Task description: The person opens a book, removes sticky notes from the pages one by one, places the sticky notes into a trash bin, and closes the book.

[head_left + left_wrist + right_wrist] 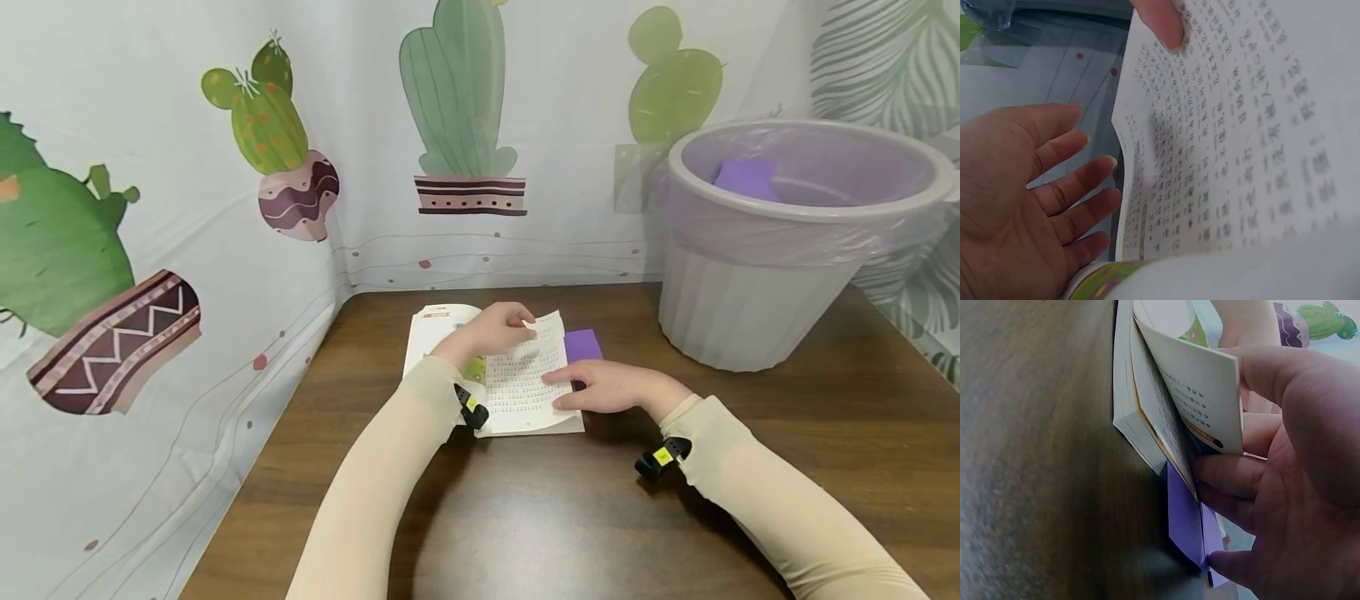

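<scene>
An open book (442, 329) with printed pages lies on the table, and a folded purple paper (583, 343) sticks out from its right side. My left hand (491, 329) hovers over the top of the right page, fingers loosely bent; in the left wrist view its palm faces the page's edge and holds nothing. At the book's right edge, my right hand (611, 386) has a raised page (1204, 387) between its fingers: thumb and forefinger on the upper face, other fingers underneath. Its little finger comes close to the purple paper (1185, 515) in the right wrist view.
A tall bin (738, 308) with a clear liner stands at the back right, with a purple piece (746, 177) inside. Behind the wooden table (555, 517) hangs a cloth (570, 117) printed with cacti. A black camera strap sits on each wrist.
</scene>
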The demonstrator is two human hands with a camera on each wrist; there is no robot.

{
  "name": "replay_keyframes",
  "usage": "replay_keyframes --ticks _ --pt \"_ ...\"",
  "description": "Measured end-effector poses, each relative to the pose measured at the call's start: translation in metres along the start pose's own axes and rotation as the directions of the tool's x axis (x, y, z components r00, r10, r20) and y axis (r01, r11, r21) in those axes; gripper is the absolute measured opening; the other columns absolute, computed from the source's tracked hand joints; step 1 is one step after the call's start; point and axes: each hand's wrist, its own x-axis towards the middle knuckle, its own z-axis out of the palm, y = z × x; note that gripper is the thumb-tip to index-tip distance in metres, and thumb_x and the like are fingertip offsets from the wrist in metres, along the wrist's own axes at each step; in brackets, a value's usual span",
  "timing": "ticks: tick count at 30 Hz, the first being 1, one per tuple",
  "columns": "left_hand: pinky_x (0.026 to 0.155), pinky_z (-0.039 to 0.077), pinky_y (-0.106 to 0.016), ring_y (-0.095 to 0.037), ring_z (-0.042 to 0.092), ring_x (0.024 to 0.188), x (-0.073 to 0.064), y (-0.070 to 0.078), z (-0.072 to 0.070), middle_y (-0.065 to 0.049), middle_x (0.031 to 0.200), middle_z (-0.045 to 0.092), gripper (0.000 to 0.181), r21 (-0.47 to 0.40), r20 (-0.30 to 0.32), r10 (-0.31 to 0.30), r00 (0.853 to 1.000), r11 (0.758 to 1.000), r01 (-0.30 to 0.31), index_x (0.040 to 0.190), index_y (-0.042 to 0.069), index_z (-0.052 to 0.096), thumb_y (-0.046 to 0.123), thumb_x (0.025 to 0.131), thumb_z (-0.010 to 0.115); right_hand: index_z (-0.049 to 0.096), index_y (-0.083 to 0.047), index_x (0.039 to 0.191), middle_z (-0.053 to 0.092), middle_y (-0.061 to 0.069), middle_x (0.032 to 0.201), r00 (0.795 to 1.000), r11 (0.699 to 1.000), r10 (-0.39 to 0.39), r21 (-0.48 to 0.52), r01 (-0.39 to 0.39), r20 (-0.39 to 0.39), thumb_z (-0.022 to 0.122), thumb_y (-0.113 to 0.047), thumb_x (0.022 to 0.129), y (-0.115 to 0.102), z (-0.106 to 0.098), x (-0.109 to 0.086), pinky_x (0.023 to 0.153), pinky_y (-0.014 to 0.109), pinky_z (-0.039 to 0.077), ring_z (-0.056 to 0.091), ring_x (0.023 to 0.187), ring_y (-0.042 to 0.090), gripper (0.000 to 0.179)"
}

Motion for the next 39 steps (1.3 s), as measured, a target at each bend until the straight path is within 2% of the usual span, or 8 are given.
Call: replay_keyframes --ticks 7,11,15,20,26,29,33,39 --pt "0.107 0.05 -0.046 -0.024 0.063 0.119 -0.016 -0.003 -0.008 -0.007 0.128 0.068 0.042 -0.055 0.034 0.021 0.999 0.998 -0.019 0.136 0.013 0.063 0.036 0.1 0.064 0.054 -0.012 0.15 0.053 0.016 0.154 1.0 1.0 0.01 0.016 -0.01 0.01 0.064 -0.04 0.1 -0.001 -0.002 -0.001 0.119 0.056 0.039 0.048 0.145 0.035 0.058" --pt "0.114 0.045 -0.049 -0.025 0.059 0.13 -0.031 -0.006 -0.01 -0.007 0.135 0.067 0.047 -0.066 0.054 0.028 0.998 0.998 -0.025 0.139 0.013 0.061 0.039 0.1 0.064 0.054 -0.013 0.15 0.052 0.016 0.155 1.0 1.0 0.018 0.02 -0.018 0.014 0.063 -0.042 0.1 -0.002 -0.002 -0.002 0.118 0.057 0.039 0.048 0.145 0.035 0.058" --pt "0.117 0.041 -0.05 -0.026 0.055 0.138 -0.047 -0.011 -0.011 -0.007 0.142 0.064 0.05 -0.048 0.066 0.046 0.997 0.998 -0.043 0.142 0.014 0.06 0.042 0.1 0.063 0.054 -0.012 0.15 0.053 0.016 0.154 1.0 1.0 0.01 0.022 -0.011 0.012 0.063 -0.042 0.1 -0.001 -0.002 -0.002 0.118 0.057 0.039 0.048 0.144 0.035 0.059" --pt "0.118 0.041 -0.05 -0.026 0.053 0.14 -0.068 -0.018 -0.017 -0.004 0.148 0.06 0.051 -0.044 0.052 0.065 0.997 0.997 -0.063 0.144 0.013 0.059 0.039 0.1 0.065 0.054 -0.011 0.15 0.053 0.016 0.154 1.0 1.0 0.004 0.026 -0.005 0.008 0.064 -0.04 0.1 -0.001 -0.002 -0.001 0.118 0.056 0.039 0.049 0.144 0.034 0.058" --pt "0.118 0.042 -0.047 -0.023 0.051 0.142 -0.093 -0.034 -0.02 0.0 0.15 0.057 0.048 0.027 0.034 0.07 0.997 0.997 -0.071 0.143 0.016 0.06 0.037 0.1 0.066 0.053 -0.01 0.15 0.053 0.018 0.153 1.0 1.0 -0.003 0.018 0.003 0.007 0.065 -0.038 0.1 -0.002 -0.002 -0.002 0.118 0.055 0.039 0.049 0.144 0.035 0.059" --pt "0.123 0.036 -0.048 -0.025 0.043 0.149 -0.105 -0.042 -0.02 -0.002 0.158 0.05 0.049 0.067 0.023 0.068 0.997 0.995 -0.069 0.144 0.019 0.06 0.038 0.1 0.066 0.054 -0.011 0.15 0.053 0.018 0.153 1.0 1.0 0.002 0.01 -0.002 0.003 0.065 -0.039 0.1 -0.002 -0.002 -0.002 0.119 0.055 0.039 0.048 0.145 0.035 0.059" --pt "0.126 0.029 -0.051 -0.027 0.028 0.158 -0.12 -0.054 -0.019 -0.003 0.169 0.033 0.053 0.108 0.014 0.046 0.999 0.993 -0.047 0.148 0.025 0.057 0.044 0.099 0.065 0.054 -0.011 0.15 0.054 0.017 0.153 1.0 1.0 0.001 0.013 -0.001 -0.002 0.065 -0.038 0.1 -0.001 -0.001 -0.002 0.119 0.055 0.039 0.048 0.145 0.035 0.058" --pt "0.126 0.028 -0.054 -0.029 0.021 0.16 -0.133 -0.067 -0.018 -0.004 0.172 0.024 0.063 0.045 0.012 0.003 1.0 0.999 -0.003 0.155 0.029 0.047 0.05 0.098 0.064 0.055 -0.01 0.149 0.054 0.019 0.153 1.0 1.0 -0.013 0.011 0.013 -0.006 0.064 -0.039 0.1 -0.001 0.0 -0.002 0.118 0.056 0.039 0.048 0.144 0.037 0.058"
